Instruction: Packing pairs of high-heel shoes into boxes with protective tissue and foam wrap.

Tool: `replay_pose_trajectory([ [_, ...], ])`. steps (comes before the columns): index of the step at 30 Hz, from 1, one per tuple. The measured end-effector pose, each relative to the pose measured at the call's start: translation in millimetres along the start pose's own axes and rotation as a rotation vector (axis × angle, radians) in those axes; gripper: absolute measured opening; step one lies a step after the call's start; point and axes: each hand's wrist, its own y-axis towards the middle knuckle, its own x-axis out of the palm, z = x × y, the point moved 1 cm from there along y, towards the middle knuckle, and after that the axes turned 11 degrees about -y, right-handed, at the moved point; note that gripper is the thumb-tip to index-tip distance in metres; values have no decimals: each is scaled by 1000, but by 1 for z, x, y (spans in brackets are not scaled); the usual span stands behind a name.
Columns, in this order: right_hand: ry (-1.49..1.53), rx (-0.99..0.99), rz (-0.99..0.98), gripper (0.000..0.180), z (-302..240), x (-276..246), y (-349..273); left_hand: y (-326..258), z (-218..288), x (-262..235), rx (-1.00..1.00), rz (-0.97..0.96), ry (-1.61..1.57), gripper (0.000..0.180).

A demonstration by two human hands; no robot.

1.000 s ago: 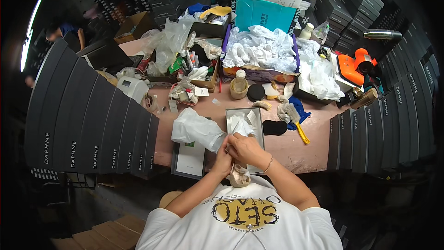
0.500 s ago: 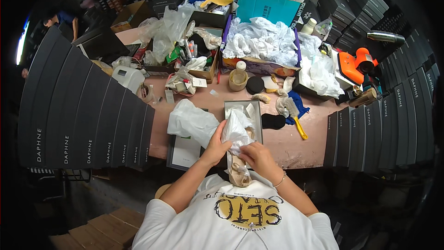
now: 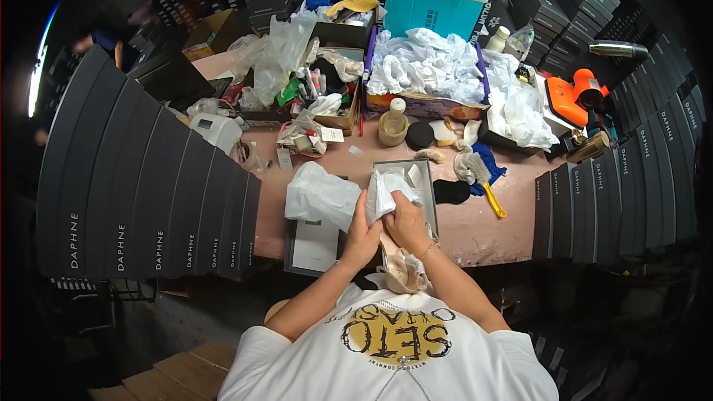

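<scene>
White tissue paper (image 3: 381, 191) is bunched between my two hands, over the front end of a beige shoe (image 3: 405, 273). The shoe's rear part points toward my shirt. My left hand (image 3: 361, 238) grips the paper from the left, its thumb stretched up along it. From the right, my right hand (image 3: 408, 224) closes over the paper and the shoe's front; its fingertips are partly hidden in the paper. Just beyond both hands lies an open grey shoe box (image 3: 433, 212), partly covered by them. Left of my hands, a loose sheet of white paper (image 3: 321, 193) covers part of a box lid (image 3: 312, 249).
Dark shoe boxes stand stacked at left (image 3: 148, 193) and right (image 3: 616, 193). Farther back are a glass bottle (image 3: 393, 126), a round black tin (image 3: 420, 136), a yellow-handled brush (image 3: 490, 197), a black pad (image 3: 451, 191) and a carton of crumpled paper (image 3: 427, 67).
My right hand has moved up from the shoe onto the bunched paper, closer to my left hand. The paper is drawn tighter, and the whole view has shifted slightly.
</scene>
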Motion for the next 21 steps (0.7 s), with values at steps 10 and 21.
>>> replay_pose_trajectory([
  [10,223,66,-40,32,-26,18,-32,-23,-52,-17,-155,356,-435,47],
  [21,478,-263,-612,87,-16,-90,-88,-72,-43,5,-560,570,-1236,37],
])
